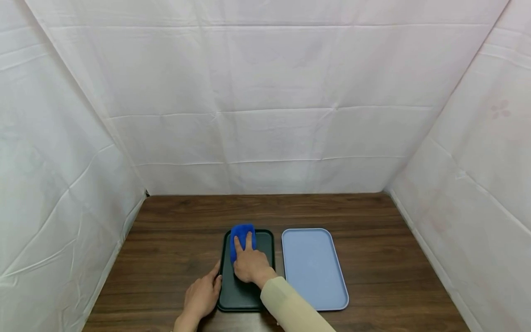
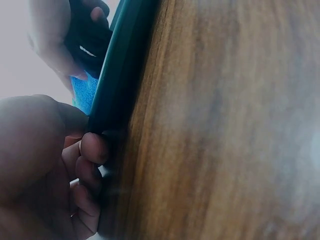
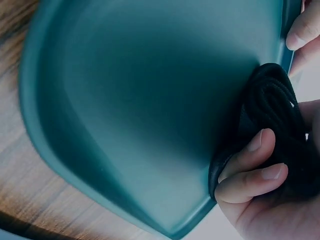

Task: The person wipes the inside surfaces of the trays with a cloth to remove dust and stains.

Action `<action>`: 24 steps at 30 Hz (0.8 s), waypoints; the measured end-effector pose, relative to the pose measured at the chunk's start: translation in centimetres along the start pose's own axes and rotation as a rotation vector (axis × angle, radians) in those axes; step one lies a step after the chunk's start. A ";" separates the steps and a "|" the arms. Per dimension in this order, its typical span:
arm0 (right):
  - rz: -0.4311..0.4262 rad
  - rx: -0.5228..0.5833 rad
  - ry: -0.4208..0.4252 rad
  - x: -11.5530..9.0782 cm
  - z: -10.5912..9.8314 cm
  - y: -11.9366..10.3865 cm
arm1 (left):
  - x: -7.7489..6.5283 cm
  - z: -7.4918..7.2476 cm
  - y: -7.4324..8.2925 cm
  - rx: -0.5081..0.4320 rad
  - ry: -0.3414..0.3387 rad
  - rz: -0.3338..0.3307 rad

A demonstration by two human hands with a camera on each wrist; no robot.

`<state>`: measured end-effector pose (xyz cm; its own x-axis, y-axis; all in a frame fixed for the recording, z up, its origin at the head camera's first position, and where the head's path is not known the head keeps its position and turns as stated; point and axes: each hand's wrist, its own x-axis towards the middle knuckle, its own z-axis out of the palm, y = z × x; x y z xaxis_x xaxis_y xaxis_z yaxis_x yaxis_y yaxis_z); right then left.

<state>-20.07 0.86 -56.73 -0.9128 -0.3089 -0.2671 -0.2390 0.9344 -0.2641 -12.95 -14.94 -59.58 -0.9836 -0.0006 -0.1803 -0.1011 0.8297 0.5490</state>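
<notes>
A dark green tray lies lengthwise on the wooden table. At its far left corner my right hand holds a folded blue cloth against the tray, two fingers stretched over it. The cloth looks dark and bunched in the right wrist view, with other fingertips curled against it. My left hand grips the tray's left edge, thumb at the rim. In the left wrist view its curled fingers sit low beside the tray's outer wall.
A light blue tray lies just right of the green one, with a narrow gap between them. My right forearm crosses its near left corner. White cloth walls enclose the wooden table at the back and both sides.
</notes>
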 end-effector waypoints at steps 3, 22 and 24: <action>-0.001 0.006 0.002 0.0 0.0 -0.1 | 0.0 0.1 -0.1 -0.001 0.000 0.002; 0.004 0.015 0.042 -0.1 0.4 -1.0 | -0.1 -0.2 0.0 0.014 0.010 0.004; 0.003 0.013 0.043 -0.1 0.4 -1.0 | -0.1 -0.2 0.1 0.009 0.013 0.004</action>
<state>-19.59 -0.12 -56.83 -0.9269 -0.2977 -0.2284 -0.2319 0.9330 -0.2751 -12.86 -14.97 -59.37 -0.9858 -0.0041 -0.1676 -0.0956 0.8349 0.5421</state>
